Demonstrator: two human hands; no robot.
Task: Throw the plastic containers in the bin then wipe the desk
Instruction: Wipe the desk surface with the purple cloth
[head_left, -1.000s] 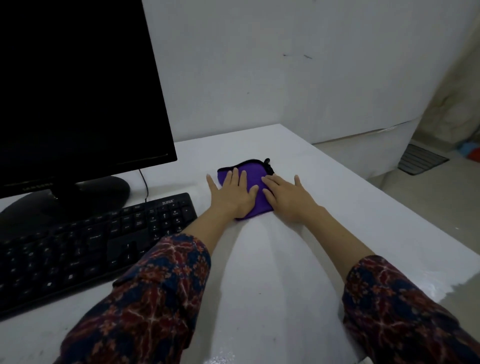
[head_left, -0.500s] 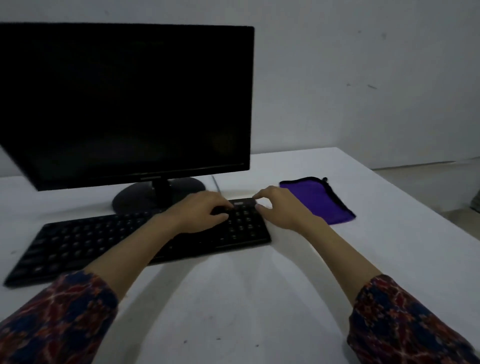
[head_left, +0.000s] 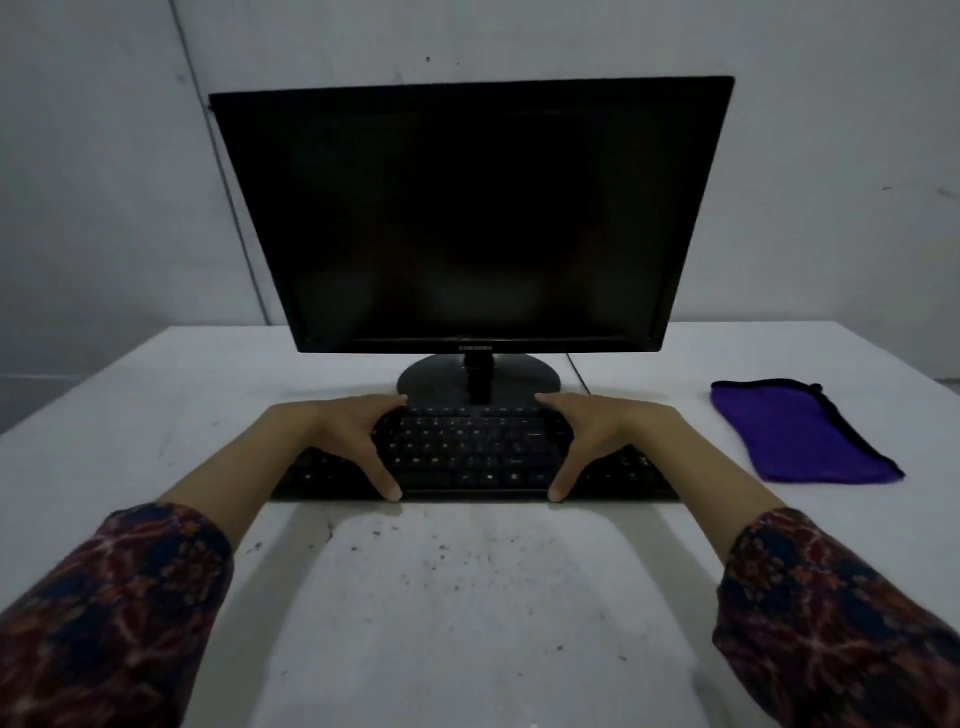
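A black keyboard (head_left: 470, 453) lies on the white desk (head_left: 156, 405) in front of the monitor. My left hand (head_left: 332, 436) grips its left part, thumb on the front edge and fingers on the back edge. My right hand (head_left: 610, 436) grips the right part in the same way. A folded purple cloth (head_left: 800, 439) with black trim lies flat on the desk to the right, apart from both hands. Dark specks (head_left: 447, 556) dot the desk just in front of the keyboard. No plastic container or bin is in view.
A black monitor (head_left: 467, 218) with a dark screen stands on a round base (head_left: 431, 376) right behind the keyboard. A thin cable (head_left: 576, 371) runs from it over the desk. A grey wall closes the back. The desk's right edge is near the cloth.
Both hands left the purple cloth, went left to the keyboard and took hold of it. The keyboard now lies square in front of the monitor, and the view has turned to face it.
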